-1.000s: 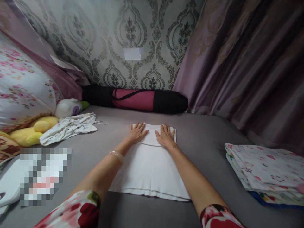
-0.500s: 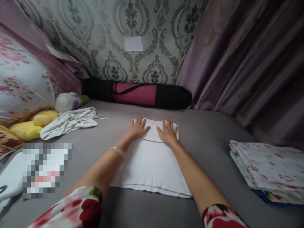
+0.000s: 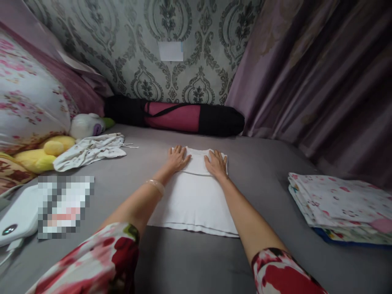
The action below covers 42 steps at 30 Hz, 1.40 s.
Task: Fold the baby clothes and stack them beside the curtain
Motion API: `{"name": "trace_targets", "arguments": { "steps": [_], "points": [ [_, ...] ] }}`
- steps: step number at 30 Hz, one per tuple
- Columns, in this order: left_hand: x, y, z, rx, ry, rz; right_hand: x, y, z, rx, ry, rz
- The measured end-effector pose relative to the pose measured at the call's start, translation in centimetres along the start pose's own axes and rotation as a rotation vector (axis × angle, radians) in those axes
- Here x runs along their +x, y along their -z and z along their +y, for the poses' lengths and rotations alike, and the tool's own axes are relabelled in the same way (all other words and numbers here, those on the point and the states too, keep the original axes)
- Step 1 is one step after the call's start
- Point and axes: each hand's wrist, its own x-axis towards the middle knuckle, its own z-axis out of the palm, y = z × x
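Observation:
A white garment [image 3: 196, 200], partly folded, lies flat on the grey bed sheet [image 3: 196, 261] in front of me. Its far part is turned over into a narrower band, whose edge runs across just below my hands. On the far left corner of that band rests my left hand [image 3: 178, 159], palm down with the fingers spread. Over the far right corner, my right hand [image 3: 216, 163] lies flat in the same way, fingers apart. Neither hand grips the cloth; both press on it from above. The cloth beneath the palms is hidden.
A black and pink roll bag [image 3: 171, 117] lies along the wall. To the right is a stack of folded printed cloths [image 3: 339, 200]. On the left are a crumpled white cloth [image 3: 92, 151], a yellow plush toy [image 3: 36, 159] and a white power bank [image 3: 24, 216] with a cable.
The view has shifted slightly, so the whole scene sits a little higher. Both hands stay flat on the far band of the garment, fingers still spread.

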Motion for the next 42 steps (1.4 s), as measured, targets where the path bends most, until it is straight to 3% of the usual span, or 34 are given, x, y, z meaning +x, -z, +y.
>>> {"name": "trace_targets", "arguments": {
  "steps": [3,5,10,13,18,23,26,33,42],
  "points": [
    [-1.1,1.1,0.6,0.042,-0.032,0.185,-0.1,0.5,0.1,0.03,0.003,-0.033],
    [-2.2,2.1,0.9,0.068,-0.041,0.197,-0.5,1.0,0.2,0.044,0.024,-0.094],
    [-6.3,3.9,0.6,0.105,-0.086,0.082,-3.9,2.5,0.7,0.039,0.188,-0.19],
    [-9.5,4.2,-0.6,0.081,-0.13,-0.036,-7.2,3.3,1.4,0.041,0.284,-0.207],
    [-13.7,5.4,-2.9,-0.007,-0.085,-0.179,-12.6,5.0,3.4,0.024,0.381,-0.289],
    [-16.9,7.6,-4.2,-0.041,0.018,-0.235,-17.9,7.5,5.5,0.043,0.42,-0.371],
    [-18.6,8.3,-4.4,-0.18,0.053,-0.226,-20.5,8.8,6.3,0.103,0.442,-0.359],
    [-21.2,9.7,-3.6,-0.363,0.123,-0.345,-23.7,10.6,7.1,0.226,0.475,-0.283],
    [-21.8,10.5,-4.5,-0.611,0.102,-0.422,-24.0,11.5,6.5,0.141,0.574,-0.222]
  ]
}}
